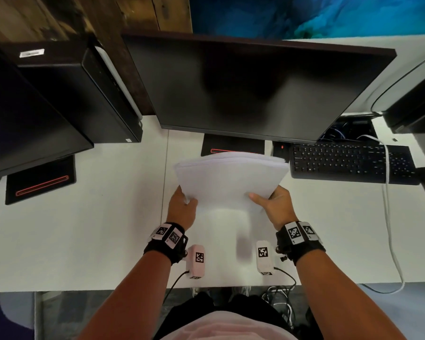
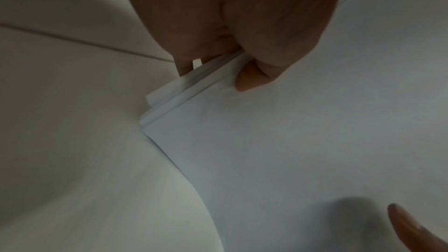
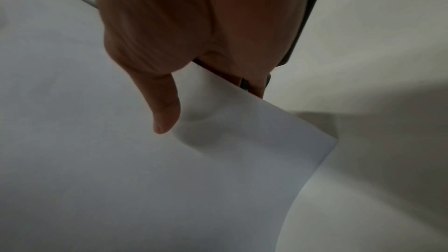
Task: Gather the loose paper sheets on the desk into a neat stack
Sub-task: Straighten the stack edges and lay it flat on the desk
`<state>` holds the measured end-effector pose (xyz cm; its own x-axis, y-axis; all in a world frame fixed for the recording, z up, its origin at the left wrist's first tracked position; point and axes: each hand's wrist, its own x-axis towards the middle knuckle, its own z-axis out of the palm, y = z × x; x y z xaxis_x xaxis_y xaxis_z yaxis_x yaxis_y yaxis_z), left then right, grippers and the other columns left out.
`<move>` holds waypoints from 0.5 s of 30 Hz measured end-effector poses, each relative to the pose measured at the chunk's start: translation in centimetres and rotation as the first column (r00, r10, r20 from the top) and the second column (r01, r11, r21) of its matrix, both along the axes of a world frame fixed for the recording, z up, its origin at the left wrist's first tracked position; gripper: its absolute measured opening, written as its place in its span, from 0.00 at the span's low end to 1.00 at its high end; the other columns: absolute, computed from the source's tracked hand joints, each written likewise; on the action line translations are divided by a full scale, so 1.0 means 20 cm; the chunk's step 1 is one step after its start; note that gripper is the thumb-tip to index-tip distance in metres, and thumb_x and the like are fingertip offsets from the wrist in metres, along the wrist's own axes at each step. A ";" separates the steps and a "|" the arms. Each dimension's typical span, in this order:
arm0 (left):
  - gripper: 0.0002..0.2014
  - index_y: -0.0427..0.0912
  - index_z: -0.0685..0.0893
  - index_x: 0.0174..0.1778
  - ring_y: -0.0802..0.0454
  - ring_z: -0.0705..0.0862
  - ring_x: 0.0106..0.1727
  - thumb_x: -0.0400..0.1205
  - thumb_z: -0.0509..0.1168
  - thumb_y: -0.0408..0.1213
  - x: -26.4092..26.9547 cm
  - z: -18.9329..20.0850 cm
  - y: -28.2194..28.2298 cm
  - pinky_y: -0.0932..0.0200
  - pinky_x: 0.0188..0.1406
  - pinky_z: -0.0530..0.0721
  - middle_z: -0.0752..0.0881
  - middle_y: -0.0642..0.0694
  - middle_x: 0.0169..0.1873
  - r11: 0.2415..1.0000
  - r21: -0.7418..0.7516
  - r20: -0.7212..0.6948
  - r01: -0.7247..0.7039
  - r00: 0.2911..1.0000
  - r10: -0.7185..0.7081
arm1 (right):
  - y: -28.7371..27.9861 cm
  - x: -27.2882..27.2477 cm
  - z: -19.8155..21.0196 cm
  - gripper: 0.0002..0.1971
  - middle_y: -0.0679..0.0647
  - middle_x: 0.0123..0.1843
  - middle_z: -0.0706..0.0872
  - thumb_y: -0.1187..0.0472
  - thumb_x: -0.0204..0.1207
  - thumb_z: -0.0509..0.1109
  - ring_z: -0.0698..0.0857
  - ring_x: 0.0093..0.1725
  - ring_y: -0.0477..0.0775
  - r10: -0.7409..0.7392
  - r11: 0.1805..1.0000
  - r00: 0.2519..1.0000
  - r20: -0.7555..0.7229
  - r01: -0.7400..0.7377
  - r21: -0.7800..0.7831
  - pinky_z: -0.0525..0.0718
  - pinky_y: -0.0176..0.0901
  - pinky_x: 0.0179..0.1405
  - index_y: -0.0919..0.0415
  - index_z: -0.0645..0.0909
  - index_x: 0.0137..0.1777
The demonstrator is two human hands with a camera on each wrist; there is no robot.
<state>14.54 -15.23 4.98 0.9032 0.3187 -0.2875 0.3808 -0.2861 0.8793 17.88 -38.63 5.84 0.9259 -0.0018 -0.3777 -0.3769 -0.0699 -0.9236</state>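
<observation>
A bundle of white paper sheets (image 1: 231, 177) is lifted above the white desk (image 1: 96, 231), its far edges fanned and uneven. My left hand (image 1: 183, 207) grips the bundle's near left corner, thumb on top. In the left wrist view the sheet edges (image 2: 174, 102) are staggered under my left hand (image 2: 242, 64). My right hand (image 1: 271, 204) grips the near right side with the thumb on top. In the right wrist view the thumb of my right hand (image 3: 164, 110) presses on the top sheet (image 3: 121, 160), with the fingers hidden beneath.
A dark monitor (image 1: 255, 87) stands just behind the paper. A black keyboard (image 1: 351, 163) lies to the right, with a white cable (image 1: 388, 204) trailing off the desk edge. Black computer cases (image 1: 59, 99) and a second monitor base (image 1: 39, 182) stand at the left.
</observation>
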 end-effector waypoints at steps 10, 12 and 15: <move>0.17 0.30 0.81 0.63 0.43 0.83 0.50 0.80 0.56 0.19 0.00 -0.14 -0.07 0.83 0.29 0.76 0.85 0.40 0.50 0.980 -0.081 -0.072 -0.181 0.982 0.176 | 0.02 -0.02 -0.03 0.21 0.54 0.52 0.92 0.65 0.63 0.84 0.90 0.52 0.55 -0.081 0.996 0.993 -0.083 0.083 0.030 0.88 0.53 0.52 0.58 0.85 0.57; 0.18 0.28 0.80 0.64 0.38 0.84 0.53 0.80 0.56 0.19 0.00 -0.15 -0.08 0.82 0.29 0.77 0.86 0.37 0.51 0.977 -0.103 -0.099 -0.184 0.980 0.174 | 0.02 -0.02 -0.04 0.20 0.54 0.53 0.92 0.65 0.63 0.84 0.90 0.53 0.55 -0.080 0.996 0.992 -0.099 0.084 0.034 0.88 0.56 0.56 0.55 0.86 0.54; 0.21 0.32 0.78 0.68 0.37 0.83 0.60 0.78 0.59 0.20 -0.02 -0.11 -0.08 0.77 0.35 0.79 0.85 0.40 0.54 0.976 -0.181 -0.096 -0.124 0.990 0.108 | 0.02 -0.03 -0.02 0.15 0.52 0.51 0.92 0.67 0.65 0.82 0.90 0.50 0.51 -0.077 0.995 0.993 -0.091 0.082 0.053 0.87 0.52 0.54 0.50 0.85 0.47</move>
<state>14.22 -16.82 2.85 0.8329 0.3539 -0.4254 0.4771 -0.0700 0.8760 17.37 -38.23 5.44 0.8866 -0.0509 -0.4597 -0.4596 0.0147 -0.8880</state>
